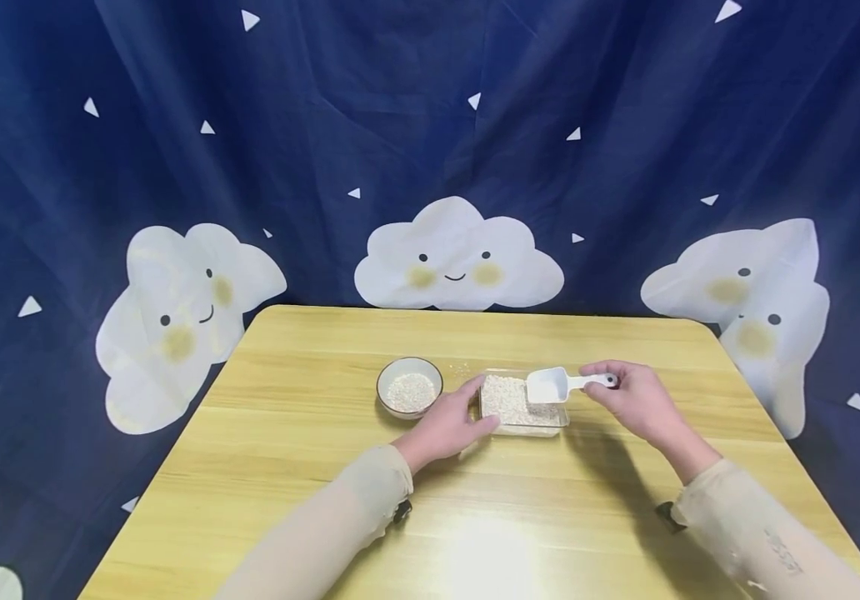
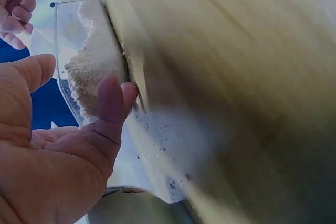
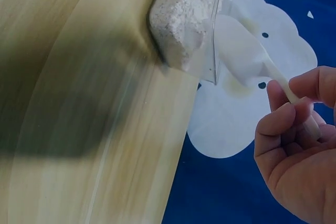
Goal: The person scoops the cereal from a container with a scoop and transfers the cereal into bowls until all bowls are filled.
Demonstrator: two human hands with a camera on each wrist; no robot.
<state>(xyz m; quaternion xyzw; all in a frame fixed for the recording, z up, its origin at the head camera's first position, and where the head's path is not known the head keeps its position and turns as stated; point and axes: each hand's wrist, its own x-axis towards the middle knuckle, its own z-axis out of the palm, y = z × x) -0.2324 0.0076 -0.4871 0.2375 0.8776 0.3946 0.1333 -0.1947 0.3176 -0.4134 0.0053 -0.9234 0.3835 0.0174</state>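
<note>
A clear rectangular container (image 1: 526, 431) of pale, oat-like flakes stands on the table. My left hand (image 1: 448, 423) holds its left end, with thumb and fingers spread around the corners. In the left wrist view the flakes (image 2: 97, 51) slope down, leaving part of the container bare. My right hand (image 1: 638, 402) pinches the handle of a white measuring scoop (image 1: 547, 386). The scoop's cup is tilted over the container's right part; what it holds cannot be made out. Left of the container, beside my left hand, sits a dark-rimmed bowl (image 1: 410, 367) with similar flakes in it.
A few loose flakes (image 1: 460, 368) lie on the wooden table (image 1: 310, 392) between bowl and container. Behind the table hangs a dark blue curtain (image 1: 310, 150) with white clouds and triangles.
</note>
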